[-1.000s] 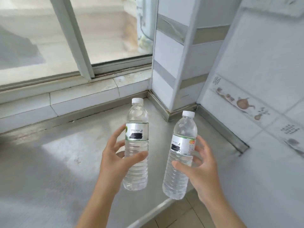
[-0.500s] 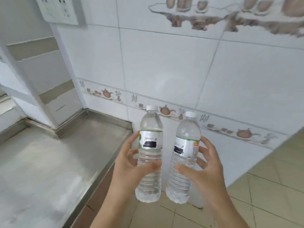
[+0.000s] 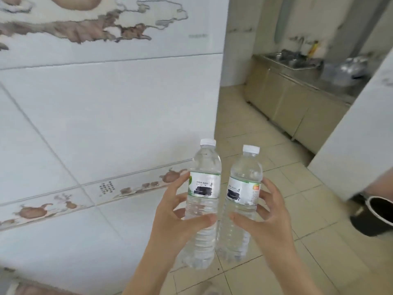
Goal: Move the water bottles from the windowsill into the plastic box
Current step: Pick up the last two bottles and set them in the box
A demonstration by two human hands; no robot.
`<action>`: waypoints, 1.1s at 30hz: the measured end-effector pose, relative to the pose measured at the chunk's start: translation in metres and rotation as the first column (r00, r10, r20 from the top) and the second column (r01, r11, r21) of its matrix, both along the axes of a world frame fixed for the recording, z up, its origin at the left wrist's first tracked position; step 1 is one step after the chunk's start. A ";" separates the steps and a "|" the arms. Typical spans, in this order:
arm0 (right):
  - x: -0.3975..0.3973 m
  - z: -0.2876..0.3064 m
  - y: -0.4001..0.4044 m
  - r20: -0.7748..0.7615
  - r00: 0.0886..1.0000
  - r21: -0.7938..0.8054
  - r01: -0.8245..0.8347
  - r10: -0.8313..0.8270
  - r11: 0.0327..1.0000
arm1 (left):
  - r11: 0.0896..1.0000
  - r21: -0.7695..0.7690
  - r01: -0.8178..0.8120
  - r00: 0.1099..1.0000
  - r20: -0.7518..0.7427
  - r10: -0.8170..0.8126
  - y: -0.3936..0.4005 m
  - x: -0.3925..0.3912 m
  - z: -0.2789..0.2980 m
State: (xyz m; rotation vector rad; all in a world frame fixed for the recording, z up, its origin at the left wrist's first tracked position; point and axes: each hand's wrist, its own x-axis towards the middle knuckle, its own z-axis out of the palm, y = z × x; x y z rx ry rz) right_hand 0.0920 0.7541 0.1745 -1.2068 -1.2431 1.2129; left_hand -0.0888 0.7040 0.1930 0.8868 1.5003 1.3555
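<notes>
Two clear water bottles are held upright in front of the person, side by side and nearly touching along their lower bodies. The left bottle (image 3: 203, 201) has a white cap and a white label with a green edge and a blacked-out patch; it leans a little to the right at the top. The right bottle (image 3: 241, 207) also has a white cap, and its label shows a small orange mark at the right edge; it leans slightly more, its cap sitting lower than the other's.

The left hand (image 3: 180, 222) wraps the left bottle below the label, the thumb lying across the front and the fingers (image 3: 180, 184) curled round the far side, clenched on it. The right hand (image 3: 268, 222) grips the right bottle the same way, thumb pointing left across the ribbed body and fingers (image 3: 270, 188) closed behind the label.

Both bottles hang in the air above a beige tiled floor (image 3: 297, 209), well clear of any surface. To the left rises a white tiled wall (image 3: 106, 103) with a band of brown teapot pictures. Farther back on the right stands a steel cabinet (image 3: 297, 107) carrying a sink, its top blurred. At the right edge a dark round bin (image 3: 374, 216) stands on the floor, beside a white panel (image 3: 350, 135).
</notes>
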 end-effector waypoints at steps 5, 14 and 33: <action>0.043 0.000 0.068 0.036 0.981 0.018 0.192 -0.192 0.981 | 0.984 0.004 0.180 0.983 -0.023 -0.180 0.098 0.037 0.000; 0.127 0.003 0.156 0.053 0.882 0.034 0.467 -0.468 0.884 | 0.910 0.040 0.412 0.911 -0.014 -0.412 0.237 0.108 -0.004; 0.338 -0.006 0.413 0.051 0.871 0.025 0.488 -0.489 0.872 | 0.913 0.115 0.391 0.917 0.039 -0.397 0.512 0.322 -0.006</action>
